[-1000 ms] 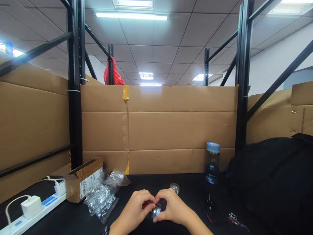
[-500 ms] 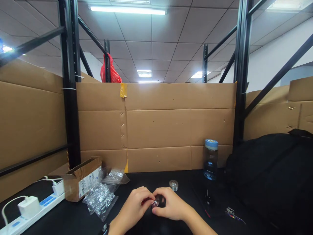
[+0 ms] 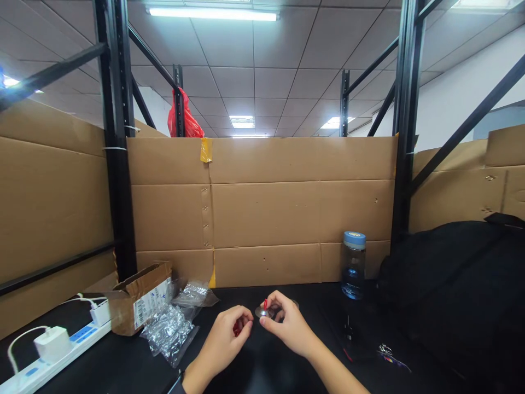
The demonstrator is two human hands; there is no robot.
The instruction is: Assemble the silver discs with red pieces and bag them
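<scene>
My right hand (image 3: 287, 323) pinches a small shiny silver disc-shaped piece (image 3: 264, 312) with a red tip standing up from it, just above the black table. To its left, my left hand (image 3: 230, 331) is closed with its fingertips together, apart from the silver piece. Something small and red (image 3: 237, 328) shows inside its curled fingers; its kind is hidden. Behind my right hand lies a small round clear-and-silver item (image 3: 296, 304), mostly covered by the fingers.
A torn cardboard box (image 3: 123, 314) and crinkled clear plastic bags (image 3: 170, 331) lie left, beside a white power strip (image 3: 61, 358) with plugs. At right are a blue-capped bottle (image 3: 353, 265), a black bag (image 3: 455, 301) and small metal items (image 3: 388, 353). Cardboard panels (image 3: 262, 213) wall the back.
My hands have moved apart from each other. My right hand has lifted the silver piece slightly up and away, its red tip now showing. My left hand has let go of it.
</scene>
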